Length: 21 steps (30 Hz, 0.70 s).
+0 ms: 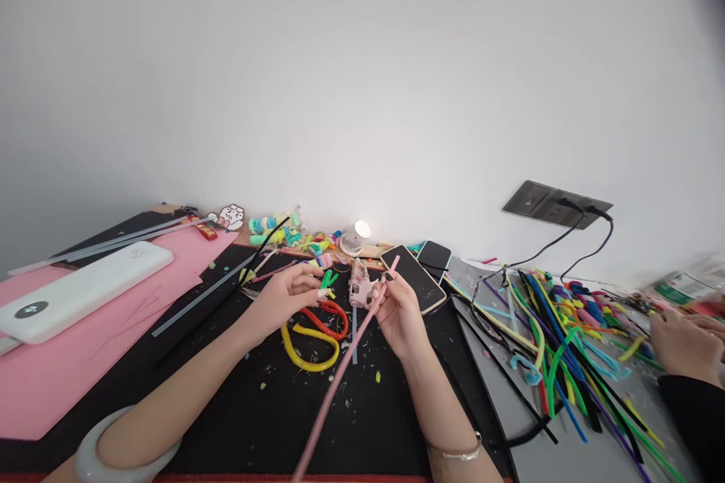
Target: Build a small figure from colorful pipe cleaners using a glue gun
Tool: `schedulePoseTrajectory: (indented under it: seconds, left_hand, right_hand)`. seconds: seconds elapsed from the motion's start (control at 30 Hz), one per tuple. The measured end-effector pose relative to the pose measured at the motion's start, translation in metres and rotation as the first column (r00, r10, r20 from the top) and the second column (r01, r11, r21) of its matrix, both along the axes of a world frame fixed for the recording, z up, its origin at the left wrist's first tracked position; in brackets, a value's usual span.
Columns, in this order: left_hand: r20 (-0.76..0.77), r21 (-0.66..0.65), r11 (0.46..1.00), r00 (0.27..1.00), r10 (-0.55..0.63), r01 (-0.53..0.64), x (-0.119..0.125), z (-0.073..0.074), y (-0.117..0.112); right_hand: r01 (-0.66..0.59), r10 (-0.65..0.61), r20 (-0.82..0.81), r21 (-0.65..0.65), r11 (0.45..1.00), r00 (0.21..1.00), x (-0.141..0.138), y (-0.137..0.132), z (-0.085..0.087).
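My right hand (399, 313) pinches a long pink pipe cleaner (340, 373) near its upper end; the stem slants down toward the front edge. My left hand (291, 294) is over the black mat, fingers curved and a little apart. Short green pipe cleaner pieces (329, 281) show just beyond its fingertips; whether it touches them I cannot tell. Below lie a red pipe cleaner loop (340, 317) and a bent yellow pipe cleaner (309, 366). Between my hands stands a small pink glue gun (359, 283), with a clear glue stick (355, 347) poking out toward me.
A white power bank (96, 283) rests on pink sheets (84, 362) at left. Two phones (413, 275) and a paper cup (356, 238) are by the wall. At right lies a heap of colored pipe cleaners (572, 362), beside another person's hand (683, 343). Cords hang from a wall socket (558, 204).
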<state>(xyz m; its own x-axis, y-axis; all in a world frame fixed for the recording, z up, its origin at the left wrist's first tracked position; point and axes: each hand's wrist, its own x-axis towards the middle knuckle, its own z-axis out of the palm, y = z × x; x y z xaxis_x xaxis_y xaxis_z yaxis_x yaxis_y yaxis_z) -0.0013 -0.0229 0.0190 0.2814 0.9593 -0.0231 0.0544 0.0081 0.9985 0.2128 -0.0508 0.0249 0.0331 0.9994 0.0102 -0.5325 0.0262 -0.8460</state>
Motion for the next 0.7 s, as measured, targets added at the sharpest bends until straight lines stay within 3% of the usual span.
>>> schedulePoseTrajectory:
  seconds: [0.13, 0.27, 0.37, 0.47, 0.7]
  left_hand:
    - [-0.011, -0.005, 1.0, 1.0, -0.002, 0.002, 0.001, -0.003, 0.0]
    - [-0.002, -0.01, 0.999, 0.999, -0.039, 0.039, 0.001, -0.008, 0.001]
    - [-0.01, -0.012, 0.999, 0.999, -0.045, 0.045, 0.002, -0.008, 0.0]
    - [-0.024, -0.008, 0.998, 0.998, -0.064, 0.064, 0.003, -0.007, -0.001]
    - [-0.043, 0.0, 0.994, 0.993, -0.11, 0.11, 0.002, -0.009, -0.002]
  right_hand:
    - [-0.09, 0.09, 0.023, 0.019, 0.996, 0.996, 0.001, -0.002, 0.001]
    - [-0.151, 0.15, 0.197, -0.01, 0.989, 0.969, -0.003, -0.003, -0.002]
    - [-0.095, 0.098, 0.406, -0.026, 0.995, 0.909, -0.006, -0.004, -0.005]
    - [-0.009, -0.019, 0.57, 0.046, 0.999, 0.822, -0.009, -0.004, -0.007]
    - [0.047, -0.121, 0.656, 0.13, 0.99, 0.745, -0.011, -0.004, -0.009]
